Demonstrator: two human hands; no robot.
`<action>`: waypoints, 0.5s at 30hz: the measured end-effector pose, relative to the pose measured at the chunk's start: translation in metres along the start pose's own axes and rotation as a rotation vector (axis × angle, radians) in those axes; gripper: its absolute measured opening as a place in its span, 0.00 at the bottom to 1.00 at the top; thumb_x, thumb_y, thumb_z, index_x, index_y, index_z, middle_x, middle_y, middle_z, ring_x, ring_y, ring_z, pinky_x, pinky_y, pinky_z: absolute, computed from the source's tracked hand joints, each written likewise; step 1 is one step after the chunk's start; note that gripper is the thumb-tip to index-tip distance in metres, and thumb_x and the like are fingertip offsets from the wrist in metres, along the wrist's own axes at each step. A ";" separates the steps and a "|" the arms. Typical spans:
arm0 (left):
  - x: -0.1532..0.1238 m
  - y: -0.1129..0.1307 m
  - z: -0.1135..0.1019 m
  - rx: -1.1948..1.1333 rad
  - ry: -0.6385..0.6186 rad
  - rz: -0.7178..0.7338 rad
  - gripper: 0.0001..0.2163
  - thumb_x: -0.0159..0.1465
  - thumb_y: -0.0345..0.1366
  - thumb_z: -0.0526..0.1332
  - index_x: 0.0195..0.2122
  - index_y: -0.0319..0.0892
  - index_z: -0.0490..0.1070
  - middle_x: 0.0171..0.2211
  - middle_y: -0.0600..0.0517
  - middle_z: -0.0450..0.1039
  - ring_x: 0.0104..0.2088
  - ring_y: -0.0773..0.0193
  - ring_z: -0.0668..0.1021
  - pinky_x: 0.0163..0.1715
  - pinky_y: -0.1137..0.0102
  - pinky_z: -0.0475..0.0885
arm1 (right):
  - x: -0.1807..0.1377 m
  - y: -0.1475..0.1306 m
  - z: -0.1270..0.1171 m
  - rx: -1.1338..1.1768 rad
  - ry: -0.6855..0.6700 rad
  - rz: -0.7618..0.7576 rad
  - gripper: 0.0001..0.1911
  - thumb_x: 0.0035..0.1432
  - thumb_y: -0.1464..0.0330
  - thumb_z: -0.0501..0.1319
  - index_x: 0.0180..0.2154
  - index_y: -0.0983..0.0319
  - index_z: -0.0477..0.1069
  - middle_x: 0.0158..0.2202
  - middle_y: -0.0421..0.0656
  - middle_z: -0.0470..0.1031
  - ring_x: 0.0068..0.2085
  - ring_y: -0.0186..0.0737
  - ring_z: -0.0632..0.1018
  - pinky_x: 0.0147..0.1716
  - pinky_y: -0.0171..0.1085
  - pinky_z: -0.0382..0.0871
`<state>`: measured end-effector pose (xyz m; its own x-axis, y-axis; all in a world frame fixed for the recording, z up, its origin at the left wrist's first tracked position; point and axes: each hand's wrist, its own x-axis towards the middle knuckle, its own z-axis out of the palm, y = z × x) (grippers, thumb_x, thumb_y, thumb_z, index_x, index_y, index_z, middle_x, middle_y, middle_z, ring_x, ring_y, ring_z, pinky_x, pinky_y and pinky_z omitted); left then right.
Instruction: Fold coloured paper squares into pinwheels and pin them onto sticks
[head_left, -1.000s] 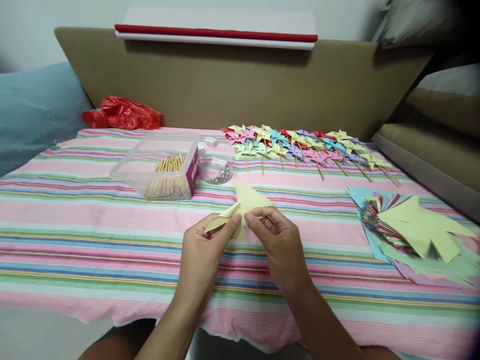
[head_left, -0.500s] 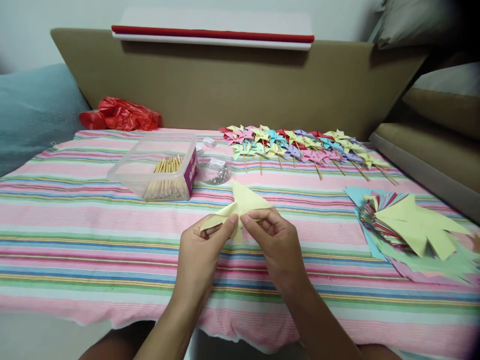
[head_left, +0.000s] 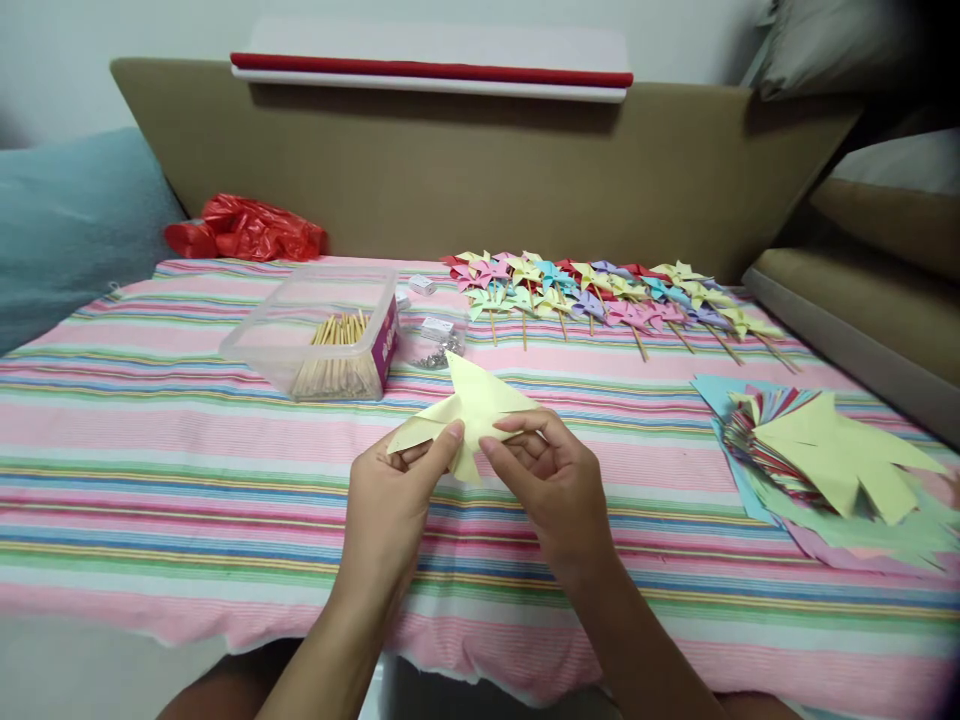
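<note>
A pale yellow paper pinwheel (head_left: 480,395) with pointed blades is held up between both hands over the striped cloth. My left hand (head_left: 401,480) pinches its left side, thumb in front near the centre and fingers behind. My right hand (head_left: 551,475) grips the right blade, its thumb close to the centre and its index finger on the paper. No stick shows on this pinwheel. Beyond the hands stands a clear plastic box (head_left: 262,350) of thin wooden sticks (head_left: 337,365). Beside it, a clear bag (head_left: 409,345) holds small metal pieces (head_left: 439,352).
Several finished pinwheels (head_left: 555,285) on sticks lie in rows at the back right. A stack of cut paper shapes (head_left: 825,440) rests on the right. A red plastic bag (head_left: 255,230) sits at the back left on the striped cloth (head_left: 187,500); cushions (head_left: 75,220) flank it.
The paper pinwheel has shifted slightly left and up and now faces me flatter. My thumbs have spread a little apart, showing more of its centre.
</note>
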<state>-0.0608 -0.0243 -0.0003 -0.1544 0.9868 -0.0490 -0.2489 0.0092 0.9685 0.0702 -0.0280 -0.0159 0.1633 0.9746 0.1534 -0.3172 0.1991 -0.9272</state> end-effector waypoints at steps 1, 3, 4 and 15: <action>0.000 0.000 0.001 0.016 0.001 0.017 0.13 0.56 0.41 0.74 0.40 0.42 0.83 0.34 0.51 0.82 0.37 0.62 0.80 0.38 0.73 0.75 | -0.001 0.000 0.000 -0.004 0.004 0.003 0.11 0.52 0.68 0.72 0.37 0.58 0.74 0.37 0.40 0.76 0.37 0.37 0.81 0.37 0.37 0.77; -0.001 0.000 0.002 0.044 0.007 0.044 0.13 0.57 0.41 0.73 0.41 0.42 0.83 0.36 0.50 0.83 0.39 0.61 0.81 0.40 0.72 0.76 | -0.003 -0.001 0.002 -0.006 -0.002 0.016 0.13 0.54 0.68 0.71 0.40 0.57 0.72 0.35 0.40 0.78 0.37 0.38 0.81 0.38 0.37 0.76; -0.002 0.000 0.002 0.055 0.009 0.053 0.13 0.57 0.41 0.73 0.41 0.43 0.82 0.36 0.50 0.83 0.40 0.60 0.81 0.40 0.72 0.76 | -0.003 -0.002 0.002 -0.001 0.002 0.014 0.15 0.54 0.68 0.71 0.41 0.57 0.70 0.34 0.39 0.78 0.36 0.37 0.81 0.37 0.37 0.76; 0.002 0.014 -0.011 0.331 -0.205 0.028 0.12 0.58 0.45 0.70 0.30 0.40 0.77 0.27 0.52 0.76 0.29 0.63 0.76 0.28 0.72 0.68 | 0.015 -0.016 -0.021 -0.159 0.086 -0.056 0.21 0.55 0.57 0.69 0.48 0.57 0.71 0.53 0.48 0.75 0.52 0.47 0.76 0.50 0.46 0.72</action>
<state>-0.0751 -0.0240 0.0102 0.0458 0.9989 -0.0041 0.0794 0.0005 0.9968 0.0973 -0.0192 -0.0061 0.2579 0.9488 0.1827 -0.1548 0.2272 -0.9615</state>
